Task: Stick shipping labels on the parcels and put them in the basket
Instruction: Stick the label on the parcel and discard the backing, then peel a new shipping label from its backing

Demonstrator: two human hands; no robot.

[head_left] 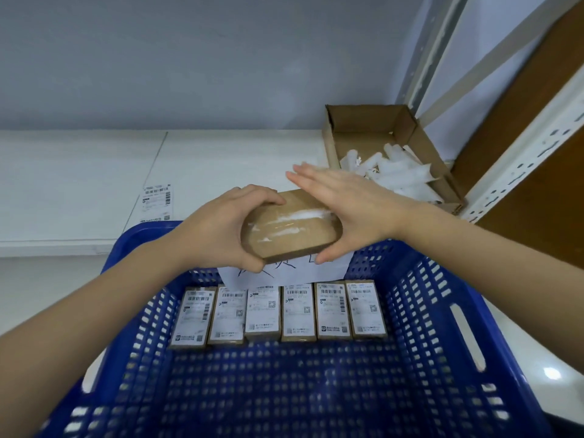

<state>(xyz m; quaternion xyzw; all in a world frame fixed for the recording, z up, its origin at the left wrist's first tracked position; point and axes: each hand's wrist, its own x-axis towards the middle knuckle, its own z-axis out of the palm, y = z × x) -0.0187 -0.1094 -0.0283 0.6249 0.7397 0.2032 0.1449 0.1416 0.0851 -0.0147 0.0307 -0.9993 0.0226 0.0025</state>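
Head view: a brown taped parcel [292, 226] is gripped at its left end by the curled left hand [218, 229]. Its right end is braced by the flat right hand [344, 203], fingers straight, thumb underneath. Below both hands, the blue basket [448, 311] is lined with labelled parcels [278, 311]. One loose shipping label [157, 202] is seen left of the left hand.

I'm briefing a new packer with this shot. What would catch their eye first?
First, the brown taped parcel held up over the far rim of the blue basket: the left hand grips its left end, the right hand lies flat-fingered along its right side. Next, the row of six labelled parcels on the basket floor, and a loose shipping label on the white table behind, to the left.
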